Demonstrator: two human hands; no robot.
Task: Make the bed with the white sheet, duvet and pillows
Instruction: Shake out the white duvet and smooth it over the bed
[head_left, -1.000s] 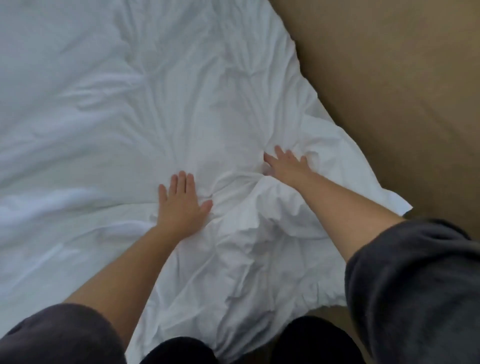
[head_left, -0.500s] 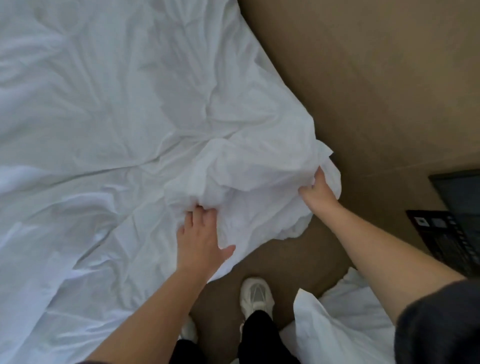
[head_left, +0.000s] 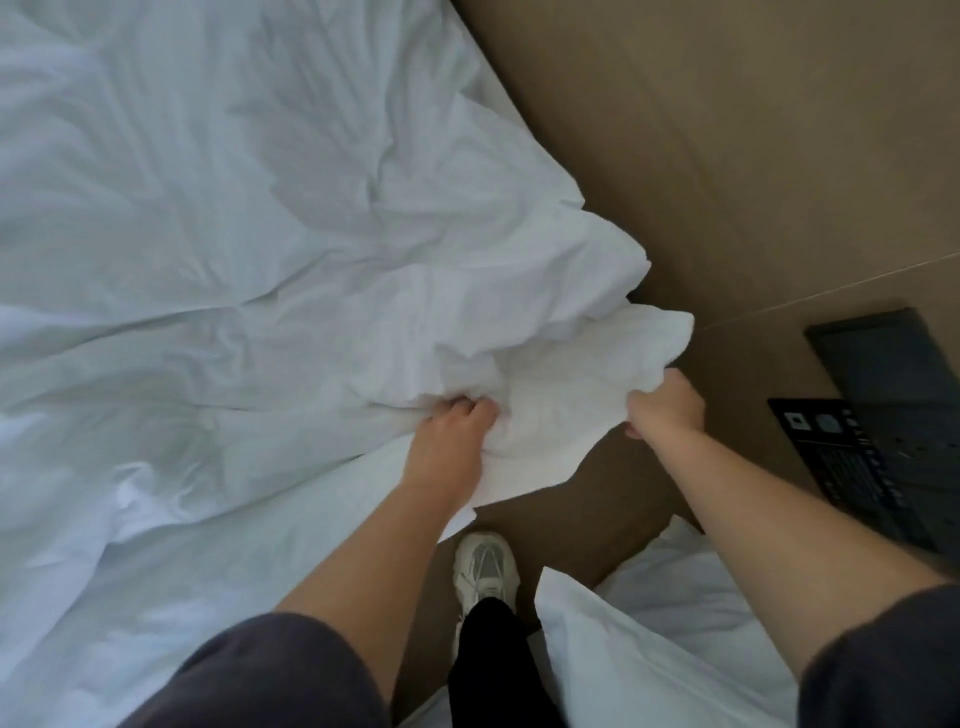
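**Both hands on the bedding corner**

Your left hand (head_left: 457, 431) has its fingers curled into a bunch of the white bedding (head_left: 234, 234), gripping the cloth where the bunched corner (head_left: 561, 374) meets the flatter spread. Your right hand (head_left: 665, 405) grips the outer edge of that same corner, with the fingers tucked under the fabric and out of sight. The cloth between your two hands is crumpled and raised off the bed, and it juts out over the brown floor (head_left: 727, 156). Whether this layer is the sheet or the duvet cannot be told from here.

The rest of the bedding lies creased across the bed, filling the left side of the view. A white pillow (head_left: 649, 649) sits low on the right, under your right forearm. One pale shoe (head_left: 483, 566) stands on the floor between bed and pillow. A flat black item (head_left: 852, 452) lies on the floor at the far right — well apart from the bedding.
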